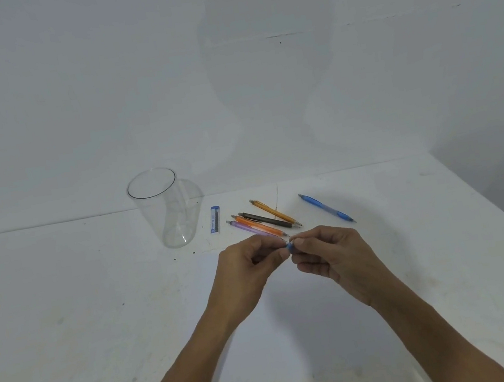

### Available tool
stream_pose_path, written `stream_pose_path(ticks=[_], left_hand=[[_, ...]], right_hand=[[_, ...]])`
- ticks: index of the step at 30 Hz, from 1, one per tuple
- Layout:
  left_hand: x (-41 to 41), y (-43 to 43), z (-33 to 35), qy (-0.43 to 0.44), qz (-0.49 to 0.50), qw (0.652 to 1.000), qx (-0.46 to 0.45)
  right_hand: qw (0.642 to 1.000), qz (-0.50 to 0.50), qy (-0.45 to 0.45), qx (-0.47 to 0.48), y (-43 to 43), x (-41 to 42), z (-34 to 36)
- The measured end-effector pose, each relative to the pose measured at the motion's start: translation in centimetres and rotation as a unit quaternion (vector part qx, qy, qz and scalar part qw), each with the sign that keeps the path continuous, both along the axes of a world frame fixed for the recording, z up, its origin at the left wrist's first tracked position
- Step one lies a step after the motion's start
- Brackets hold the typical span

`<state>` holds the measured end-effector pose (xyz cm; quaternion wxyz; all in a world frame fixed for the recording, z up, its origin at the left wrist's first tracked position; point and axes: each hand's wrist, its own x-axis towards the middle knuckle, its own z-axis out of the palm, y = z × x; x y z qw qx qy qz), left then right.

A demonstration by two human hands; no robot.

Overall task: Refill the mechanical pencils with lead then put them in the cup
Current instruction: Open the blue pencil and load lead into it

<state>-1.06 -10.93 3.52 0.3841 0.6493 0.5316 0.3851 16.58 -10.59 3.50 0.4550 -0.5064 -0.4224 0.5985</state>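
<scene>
Right of the clear cup (164,208) on the bench (66,319), I saw five pencils (262,220) and a lead case (215,219); nearer me, both hands (290,255) pinched a small blue piece (290,247).

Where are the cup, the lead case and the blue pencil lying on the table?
cup (181,235): head view, on its clear side wall near the base.
lead case (214,219): head view, middle of the flat case.
blue pencil (326,207): head view, middle of its barrel.
</scene>
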Motion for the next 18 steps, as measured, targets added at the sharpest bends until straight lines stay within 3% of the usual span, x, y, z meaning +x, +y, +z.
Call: stream_pose_path(ticks=[8, 12, 15, 18], left_hand=[[0.4, 0.1, 0.6, -0.084, 0.001, 0.996, -0.008], [1.1, -0.1, 0.7, -0.11, 0.017, 0.993, -0.028], [0.9, -0.1, 0.1, -0.078, 0.018, 0.994, -0.075], [0.2, -0.6, -0.4, -0.053, -0.025, 0.989, -0.139]], right_hand=[[0.999, 0.041, -0.007, 0.034, -0.5, -0.6, -0.3], [0.999, -0.015, -0.003, 0.032, -0.4, -1.0, -0.3], [0.992, -0.066, 0.105, -0.004, -0.1, -1.0, 0.0], [0.958, -0.106, 0.259, -0.058, 0.3, -0.5, 0.7]])
